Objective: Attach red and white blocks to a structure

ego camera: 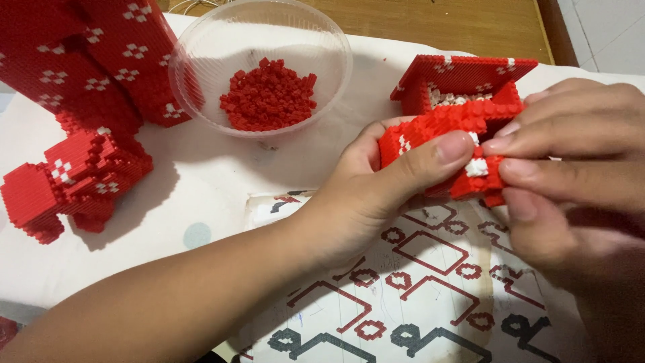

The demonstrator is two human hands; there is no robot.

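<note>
Both of my hands hold a small red and white micro-brick assembly [440, 128] above a printed instruction sheet [416, 282]. My left hand [376, 195] grips it from the left, thumb lying across its front. My right hand [571, 181] pinches its right end with fingertips. Just behind it stands a hollow red brick section [463, 74] with white bricks inside.
A clear plastic bowl [201, 47] holds a heap of loose red bricks [267, 94]. A large red brick figure with white dots [80, 107] stands at the left on the white cloth [201, 195]. A wooden surface [437, 23] lies beyond.
</note>
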